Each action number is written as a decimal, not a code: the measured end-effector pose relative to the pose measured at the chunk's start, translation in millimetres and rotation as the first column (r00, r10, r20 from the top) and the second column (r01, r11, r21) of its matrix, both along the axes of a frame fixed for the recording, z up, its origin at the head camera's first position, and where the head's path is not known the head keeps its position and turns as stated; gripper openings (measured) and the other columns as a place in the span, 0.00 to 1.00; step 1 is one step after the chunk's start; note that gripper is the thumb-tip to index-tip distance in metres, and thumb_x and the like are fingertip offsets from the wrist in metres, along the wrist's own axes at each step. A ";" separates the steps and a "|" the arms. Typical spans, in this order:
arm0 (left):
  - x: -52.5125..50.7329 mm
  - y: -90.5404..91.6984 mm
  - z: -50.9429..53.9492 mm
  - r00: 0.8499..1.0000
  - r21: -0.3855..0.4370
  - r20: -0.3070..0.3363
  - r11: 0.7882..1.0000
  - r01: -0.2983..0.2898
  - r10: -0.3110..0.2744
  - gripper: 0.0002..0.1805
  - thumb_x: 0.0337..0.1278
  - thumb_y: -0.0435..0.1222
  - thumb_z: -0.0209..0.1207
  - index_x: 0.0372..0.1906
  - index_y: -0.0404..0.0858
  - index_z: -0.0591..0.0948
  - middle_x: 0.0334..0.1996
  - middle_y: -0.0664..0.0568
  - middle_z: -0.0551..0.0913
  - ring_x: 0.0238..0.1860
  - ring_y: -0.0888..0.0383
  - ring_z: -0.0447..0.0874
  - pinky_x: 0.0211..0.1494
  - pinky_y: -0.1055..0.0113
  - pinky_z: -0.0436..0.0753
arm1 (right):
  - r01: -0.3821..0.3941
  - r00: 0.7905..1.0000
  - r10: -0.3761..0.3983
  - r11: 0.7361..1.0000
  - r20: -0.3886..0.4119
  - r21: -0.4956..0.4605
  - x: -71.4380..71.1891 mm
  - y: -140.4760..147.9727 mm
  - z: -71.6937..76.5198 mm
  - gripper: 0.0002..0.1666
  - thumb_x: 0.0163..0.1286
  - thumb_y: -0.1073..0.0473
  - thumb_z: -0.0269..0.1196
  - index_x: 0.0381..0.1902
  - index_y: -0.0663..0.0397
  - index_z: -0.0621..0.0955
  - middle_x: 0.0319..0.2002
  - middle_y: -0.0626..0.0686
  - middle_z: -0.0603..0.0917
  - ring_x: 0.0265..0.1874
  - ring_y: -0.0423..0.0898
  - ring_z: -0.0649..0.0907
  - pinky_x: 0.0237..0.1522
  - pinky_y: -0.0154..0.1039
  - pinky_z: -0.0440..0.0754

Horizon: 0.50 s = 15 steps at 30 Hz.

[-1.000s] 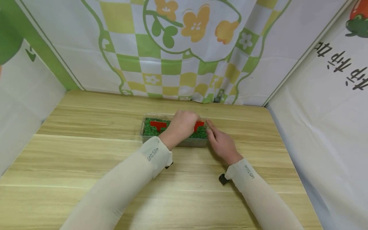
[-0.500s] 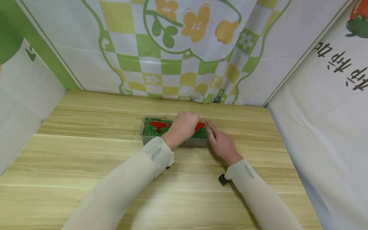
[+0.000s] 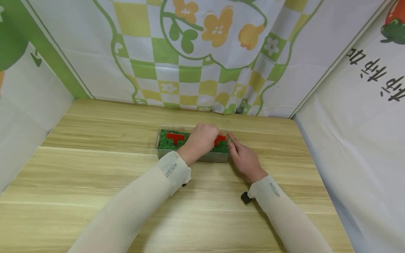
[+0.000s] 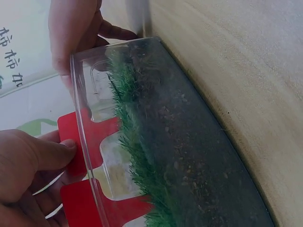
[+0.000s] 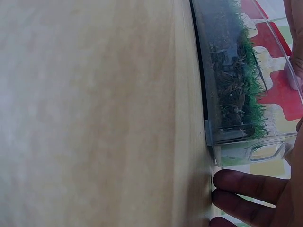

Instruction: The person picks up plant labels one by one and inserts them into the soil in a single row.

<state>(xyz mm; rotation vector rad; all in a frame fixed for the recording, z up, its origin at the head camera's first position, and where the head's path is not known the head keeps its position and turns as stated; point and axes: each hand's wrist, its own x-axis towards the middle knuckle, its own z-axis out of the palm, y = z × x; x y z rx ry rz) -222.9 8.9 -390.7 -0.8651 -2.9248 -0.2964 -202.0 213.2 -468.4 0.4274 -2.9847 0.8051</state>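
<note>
A clear plastic box (image 3: 212, 157) stands on the table, filled with dark soil (image 4: 175, 137) under green artificial-looking grass (image 3: 164, 143). Red T-shaped plant labels stand upright in the grass. My left hand (image 3: 202, 138) reaches over the box and pinches the rightmost plant label (image 4: 81, 146) between thumb and fingers; its stem goes down to the grass. Beside it stands another red label (image 4: 106, 208), and a further label (image 3: 175, 137) shows at the left end. My right hand (image 3: 246, 160) rests against the box's right end, fingers (image 5: 248, 184) fairly straight beside the handle cutout.
The wooden table (image 3: 209, 211) extends all around the box. Behind it hangs a checked green and yellow curtain (image 3: 190, 73). White cloth walls (image 3: 341, 147) flank the table. A small black device (image 3: 246, 197) sits at my right cuff.
My left hand has shifted slightly right since a second ago, and the pinched plant label sits a little lower. My right hand and the box stay in place.
</note>
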 end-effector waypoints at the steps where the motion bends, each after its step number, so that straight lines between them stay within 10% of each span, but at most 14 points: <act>1: 0.0 -0.7 -0.8 1.000 0.001 -0.002 1.000 0.001 -0.001 0.21 0.63 0.28 0.61 0.57 0.51 0.86 0.50 0.55 0.88 0.49 0.56 0.86 0.57 0.54 0.82 | 0.001 1.000 -0.001 1.000 0.001 0.001 0.2 0.2 0.0 0.31 0.82 0.39 0.37 0.79 0.24 0.53 0.18 0.49 0.73 0.14 0.47 0.69 0.19 0.42 0.68; 8: 2.8 -15.7 -1.9 1.000 0.039 -0.008 0.999 0.014 -0.013 0.18 0.70 0.38 0.59 0.62 0.47 0.82 0.56 0.53 0.83 0.56 0.54 0.82 0.60 0.53 0.80 | 0.004 1.000 -0.004 1.000 -0.008 0.017 -0.2 -0.5 -1.5 0.31 0.82 0.37 0.36 0.79 0.25 0.53 0.22 0.50 0.78 0.17 0.48 0.74 0.21 0.44 0.72; 15: 13.7 -52.7 11.4 1.000 0.178 0.007 0.984 -0.011 0.010 0.19 0.72 0.45 0.57 0.62 0.44 0.81 0.56 0.51 0.82 0.57 0.50 0.81 0.64 0.48 0.77 | -0.009 1.000 0.010 1.000 -0.027 0.015 -0.5 -0.8 1.1 0.32 0.82 0.36 0.35 0.80 0.28 0.54 0.57 0.55 0.85 0.40 0.51 0.87 0.36 0.50 0.82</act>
